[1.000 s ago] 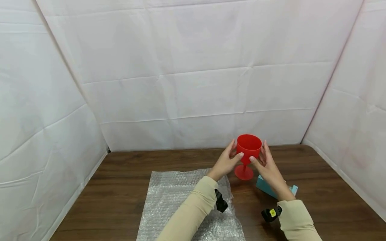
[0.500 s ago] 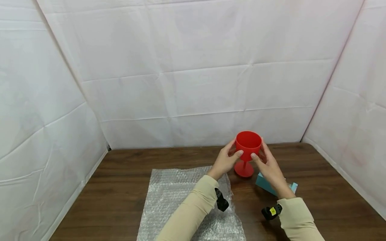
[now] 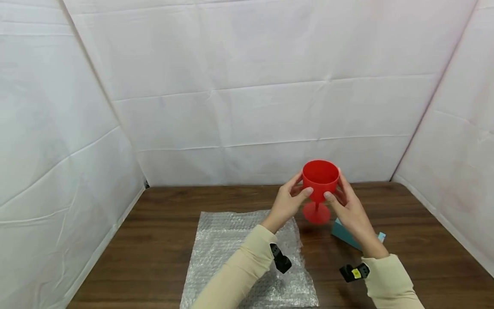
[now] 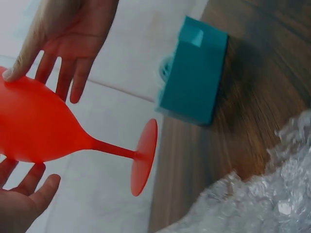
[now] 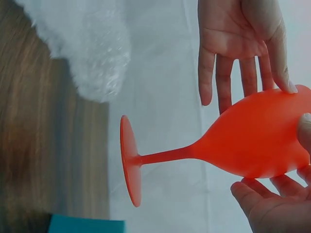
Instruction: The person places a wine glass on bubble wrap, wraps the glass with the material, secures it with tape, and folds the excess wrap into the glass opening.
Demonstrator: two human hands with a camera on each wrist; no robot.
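A red plastic goblet [image 3: 320,178], upright in the head view, is held between both hands over the right part of the table. Its round foot [image 4: 144,158] hangs in the air in the left wrist view. My left hand [image 3: 287,201] grips the bowl from the left, thumb at the front and fingers along the side. On the other side my right hand [image 3: 350,210] holds the bowl the same way. The goblet's stem [image 5: 167,155] is untouched between the bowl and foot. In the right wrist view my right fingers [image 5: 245,191] lie against the bowl.
A sheet of bubble wrap [image 3: 220,240] lies flat on the dark wooden table [image 3: 135,249], partly under the left forearm. A teal box-shaped thing [image 4: 197,73] with a pale ring beside it stands behind the right hand. White cloth walls [image 3: 231,107] enclose the table's back and sides.
The fingers of both hands have come in against the goblet's bowl. The goblet has risen a little off the table. The head view has shifted slightly.
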